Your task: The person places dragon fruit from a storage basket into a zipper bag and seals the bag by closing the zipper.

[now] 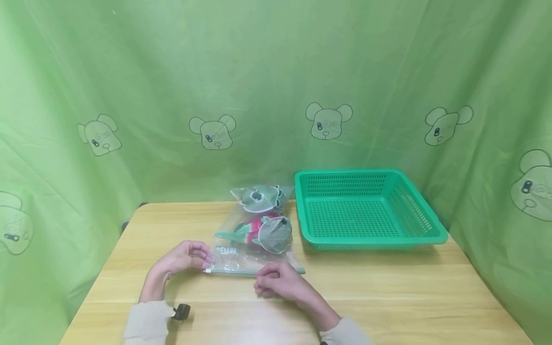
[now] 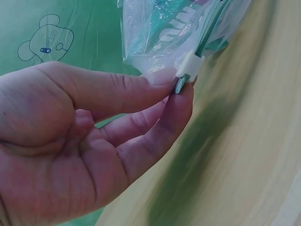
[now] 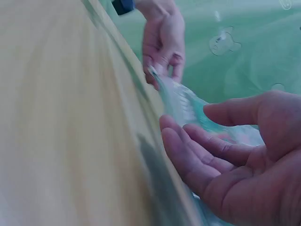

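Note:
A clear zip bag [image 1: 226, 261] lies on the table with its zip edge toward me. Inside it are a grey-green item with a white outline [image 1: 260, 199] and a pink, green and grey item [image 1: 276, 235]; their kind is unclear. My left hand [image 1: 183, 258] pinches the bag's left zip corner between thumb and fingertips, right at the white slider [image 2: 189, 66]. Over the right part of the zip edge is my right hand [image 1: 284, 283]. Its thumb stands apart from its loosely bent fingers [image 3: 188, 160], with nothing pinched between them.
A green plastic basket [image 1: 304, 215] with slotted walls stands to the right of the bag. Green curtains [image 1: 267, 86] printed with bear heads hang behind and beside the wooden table [image 1: 414, 297]. A small black object [image 1: 181, 312] sticks out beside the left cuff.

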Action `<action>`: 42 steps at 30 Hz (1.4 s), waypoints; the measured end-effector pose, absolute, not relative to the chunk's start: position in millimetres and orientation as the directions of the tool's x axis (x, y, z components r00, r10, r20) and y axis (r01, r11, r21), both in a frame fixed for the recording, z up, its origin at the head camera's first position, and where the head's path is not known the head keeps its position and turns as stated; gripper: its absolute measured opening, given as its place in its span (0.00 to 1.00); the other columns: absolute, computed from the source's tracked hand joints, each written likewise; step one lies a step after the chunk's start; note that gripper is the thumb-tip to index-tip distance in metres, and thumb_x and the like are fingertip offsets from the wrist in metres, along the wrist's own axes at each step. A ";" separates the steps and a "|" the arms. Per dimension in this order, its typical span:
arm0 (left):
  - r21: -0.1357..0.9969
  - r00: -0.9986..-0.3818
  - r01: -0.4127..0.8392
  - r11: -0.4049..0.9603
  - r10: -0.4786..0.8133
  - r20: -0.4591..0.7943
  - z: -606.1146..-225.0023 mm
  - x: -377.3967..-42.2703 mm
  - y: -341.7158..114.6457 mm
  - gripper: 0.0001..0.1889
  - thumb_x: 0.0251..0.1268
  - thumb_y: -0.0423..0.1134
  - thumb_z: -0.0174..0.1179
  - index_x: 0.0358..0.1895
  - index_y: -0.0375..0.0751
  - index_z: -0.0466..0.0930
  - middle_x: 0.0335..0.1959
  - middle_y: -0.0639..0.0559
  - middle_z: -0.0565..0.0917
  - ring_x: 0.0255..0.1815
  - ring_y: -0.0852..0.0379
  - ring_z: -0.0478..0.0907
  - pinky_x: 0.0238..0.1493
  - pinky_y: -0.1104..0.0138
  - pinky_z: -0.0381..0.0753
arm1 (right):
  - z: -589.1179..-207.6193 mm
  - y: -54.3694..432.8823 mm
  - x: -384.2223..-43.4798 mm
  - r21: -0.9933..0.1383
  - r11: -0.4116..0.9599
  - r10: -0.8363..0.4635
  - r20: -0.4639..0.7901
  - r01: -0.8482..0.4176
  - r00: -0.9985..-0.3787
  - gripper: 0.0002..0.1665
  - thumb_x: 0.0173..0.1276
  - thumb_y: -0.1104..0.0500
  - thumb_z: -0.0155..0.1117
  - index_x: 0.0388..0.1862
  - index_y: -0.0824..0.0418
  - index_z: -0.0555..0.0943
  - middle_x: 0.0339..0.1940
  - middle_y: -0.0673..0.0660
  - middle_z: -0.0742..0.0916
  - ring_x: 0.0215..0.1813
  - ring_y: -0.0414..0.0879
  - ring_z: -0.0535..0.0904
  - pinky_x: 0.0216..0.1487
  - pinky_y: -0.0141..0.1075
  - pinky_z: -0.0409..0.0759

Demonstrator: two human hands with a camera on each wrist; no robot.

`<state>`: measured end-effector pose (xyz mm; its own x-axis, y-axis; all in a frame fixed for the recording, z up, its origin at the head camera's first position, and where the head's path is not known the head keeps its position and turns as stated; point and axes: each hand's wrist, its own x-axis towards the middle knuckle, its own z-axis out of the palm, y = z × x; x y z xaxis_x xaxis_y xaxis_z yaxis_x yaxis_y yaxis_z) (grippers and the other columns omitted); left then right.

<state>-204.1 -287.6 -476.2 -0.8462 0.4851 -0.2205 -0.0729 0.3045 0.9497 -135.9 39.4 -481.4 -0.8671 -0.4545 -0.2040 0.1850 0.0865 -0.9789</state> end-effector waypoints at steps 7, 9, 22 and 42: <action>0.947 -0.840 -0.071 0.314 0.493 -0.226 -478.6 -204.2 -288.7 0.16 0.59 0.22 0.64 0.51 0.23 0.79 0.44 0.37 0.87 0.45 0.47 0.86 0.50 0.62 0.86 | -504.0 14.7 -122.6 -0.903 -0.146 -0.569 -0.257 0.404 -0.781 0.24 0.72 0.65 0.63 0.60 0.80 0.74 0.48 0.73 0.87 0.51 0.60 0.87 0.55 0.47 0.85; 0.945 -0.840 -0.064 0.322 0.494 -0.225 -478.4 -204.9 -289.3 0.16 0.59 0.22 0.63 0.51 0.24 0.79 0.44 0.37 0.87 0.45 0.47 0.86 0.50 0.62 0.86 | -508.2 6.0 -119.2 -0.864 -0.206 -0.592 -0.263 0.459 -0.762 0.26 0.72 0.66 0.62 0.63 0.82 0.72 0.51 0.74 0.86 0.55 0.61 0.86 0.58 0.48 0.83; 0.950 -0.845 -0.102 0.294 0.479 -0.238 -478.6 -203.8 -293.6 0.17 0.60 0.23 0.65 0.53 0.22 0.80 0.45 0.35 0.87 0.46 0.46 0.87 0.51 0.61 0.86 | -509.1 -47.0 -114.5 -0.652 -0.513 -0.498 -0.303 0.558 -0.812 0.24 0.74 0.67 0.59 0.64 0.80 0.72 0.56 0.68 0.85 0.61 0.57 0.82 0.70 0.48 0.75; 0.957 -0.834 -0.129 0.261 0.493 -0.247 -475.8 -202.9 -294.3 0.18 0.60 0.23 0.66 0.54 0.20 0.80 0.46 0.33 0.87 0.43 0.47 0.88 0.49 0.60 0.87 | -500.5 -84.3 -131.9 -0.627 -0.574 -0.323 -0.418 0.527 -0.849 0.21 0.66 0.68 0.69 0.57 0.73 0.79 0.42 0.63 0.89 0.45 0.49 0.88 0.58 0.44 0.84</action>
